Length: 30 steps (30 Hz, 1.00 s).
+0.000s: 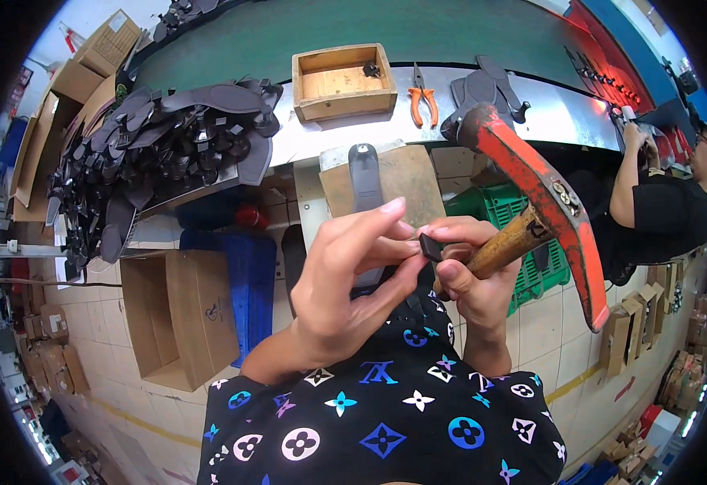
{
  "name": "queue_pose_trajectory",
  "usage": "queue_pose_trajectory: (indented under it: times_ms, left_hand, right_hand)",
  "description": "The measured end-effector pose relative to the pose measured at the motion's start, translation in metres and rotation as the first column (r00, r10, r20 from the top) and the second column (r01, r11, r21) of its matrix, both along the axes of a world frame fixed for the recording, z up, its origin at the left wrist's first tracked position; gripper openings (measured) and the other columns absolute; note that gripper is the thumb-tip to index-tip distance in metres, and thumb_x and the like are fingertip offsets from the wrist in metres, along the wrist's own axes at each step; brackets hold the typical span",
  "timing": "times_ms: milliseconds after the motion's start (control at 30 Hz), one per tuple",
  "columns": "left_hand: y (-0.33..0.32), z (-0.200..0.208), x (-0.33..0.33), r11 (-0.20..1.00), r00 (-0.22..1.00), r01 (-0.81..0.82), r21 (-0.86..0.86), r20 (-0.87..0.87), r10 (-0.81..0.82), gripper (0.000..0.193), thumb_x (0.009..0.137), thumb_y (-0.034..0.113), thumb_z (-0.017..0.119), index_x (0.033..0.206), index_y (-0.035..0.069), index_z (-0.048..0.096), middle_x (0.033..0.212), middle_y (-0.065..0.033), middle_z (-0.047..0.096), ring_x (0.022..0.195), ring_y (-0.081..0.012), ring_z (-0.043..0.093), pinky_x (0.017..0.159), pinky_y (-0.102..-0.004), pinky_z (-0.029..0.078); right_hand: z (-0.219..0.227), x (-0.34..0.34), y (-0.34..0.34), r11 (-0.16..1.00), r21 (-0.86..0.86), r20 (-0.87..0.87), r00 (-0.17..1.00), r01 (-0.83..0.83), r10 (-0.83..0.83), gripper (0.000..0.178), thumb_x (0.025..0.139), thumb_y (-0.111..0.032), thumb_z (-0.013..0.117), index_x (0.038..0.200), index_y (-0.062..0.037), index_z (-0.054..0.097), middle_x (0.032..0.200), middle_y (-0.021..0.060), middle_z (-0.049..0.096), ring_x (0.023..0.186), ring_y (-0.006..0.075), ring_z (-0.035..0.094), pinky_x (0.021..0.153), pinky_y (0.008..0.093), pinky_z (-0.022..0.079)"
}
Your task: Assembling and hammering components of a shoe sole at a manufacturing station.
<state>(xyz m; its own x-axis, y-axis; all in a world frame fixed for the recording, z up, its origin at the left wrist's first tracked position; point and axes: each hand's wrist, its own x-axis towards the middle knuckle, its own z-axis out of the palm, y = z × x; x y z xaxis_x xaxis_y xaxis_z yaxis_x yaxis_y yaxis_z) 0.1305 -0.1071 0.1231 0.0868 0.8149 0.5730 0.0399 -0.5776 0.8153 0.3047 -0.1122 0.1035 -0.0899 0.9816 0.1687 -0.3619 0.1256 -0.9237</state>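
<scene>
My left hand [349, 279] is closed, its fingertips pinching a small flat black piece [431, 247]. The thumb and forefinger of my right hand [479, 279] meet the same piece from the other side. That right hand is also wrapped round the wooden handle of a hammer [559, 194], whose worn red-orange head sticks out to the right. Beyond my hands a black shoe sole [365, 174] lies lengthwise on a brown board [422, 186]. Its near end is hidden behind my left hand.
Black soles with heels [183, 137] are heaped on the left. On the metal bench edge are a wooden box [341, 105], orange-handled pliers [424, 105] and more soles [487, 85]. A green conveyor belt [450, 32] runs behind. Below are cartons [200, 307] and a green crate [559, 267]. A co-worker [660, 194] is at right.
</scene>
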Motion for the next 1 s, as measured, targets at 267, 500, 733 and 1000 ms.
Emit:
queue_pose_trajectory:
  times_ms: [267,500,733,1000]
  left_hand:
    - [0.081,-0.075,-0.009,0.972,0.912,-0.231,-0.04,-0.358,0.201,0.075,0.075,0.018,0.083,0.136,0.0,0.043,0.127,-0.0194,0.055,0.118,-0.0335,0.054,0.099,-0.042,0.044]
    - [0.137,-0.136,-0.014,0.936,0.915,-0.238,-0.26,-0.382,0.127,0.023,0.08,0.021,0.075,0.096,0.005,0.071,0.099,-0.0101,0.072,0.096,-0.0305,0.065,0.097,-0.0455,0.04]
    - [0.123,-0.125,-0.024,0.943,0.873,-0.242,-0.227,-0.476,0.109,0.027,0.076,0.021,0.078,0.098,0.006,0.071,0.1,-0.0103,0.071,0.098,-0.0292,0.066,0.106,-0.0542,0.031]
    - [0.133,-0.135,-0.038,0.957,0.974,-0.075,-0.281,-0.227,0.01,0.022,0.078,0.007,0.076,0.098,0.002,0.072,0.086,-0.011,0.07,0.078,-0.0188,0.067,0.07,-0.0297,0.053]
  right_hand:
    - [-0.035,0.004,0.05,0.984,0.136,0.25,0.957,0.118,-0.15,0.016,0.085,-0.003,0.072,0.099,0.0031,0.066,0.108,0.0147,0.067,0.076,0.0089,0.061,0.061,0.0199,0.048]
    - [-0.077,-0.011,0.151,0.982,0.172,0.563,0.826,-0.08,-0.032,0.018,0.088,-0.008,0.071,0.1,0.0043,0.067,0.087,0.0059,0.068,0.081,0.0093,0.062,0.073,0.026,0.05]
    - [-0.083,-0.013,0.144,0.907,0.371,0.718,0.68,-0.196,-0.147,0.02,0.08,-0.003,0.071,0.098,0.0025,0.064,0.09,0.012,0.064,0.079,0.0208,0.064,0.072,0.0313,0.049]
    - [-0.063,-0.017,0.105,0.923,0.385,0.716,0.64,-0.027,-0.28,0.018,0.088,-0.003,0.064,0.105,0.0015,0.063,0.082,0.0115,0.062,0.072,0.0214,0.061,0.065,0.0293,0.047]
